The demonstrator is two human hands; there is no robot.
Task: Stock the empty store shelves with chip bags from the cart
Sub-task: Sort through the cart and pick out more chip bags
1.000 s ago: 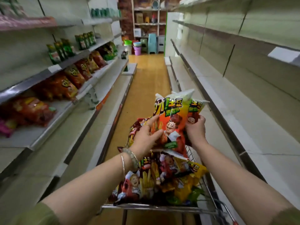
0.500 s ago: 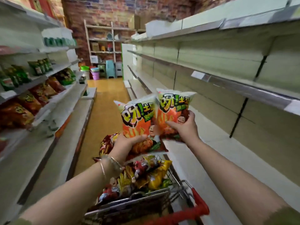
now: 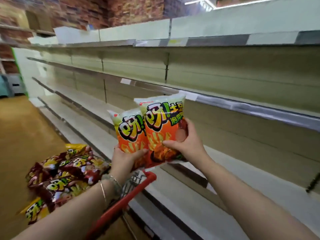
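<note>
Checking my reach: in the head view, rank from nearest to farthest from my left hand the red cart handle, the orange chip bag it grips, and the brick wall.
From the left hand:
1. The orange chip bag, gripped, directly above it.
2. The red cart handle, just below the wrist.
3. The brick wall, far down the aisle.

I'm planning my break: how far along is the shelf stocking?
Done: nothing visible; no bag sits on the shelves ahead. In hand: the left hand grips the left orange bag, the right hand the right orange bag, both held up before the shelves. Left: placing these two, then the pile of bags in the cart.
</note>
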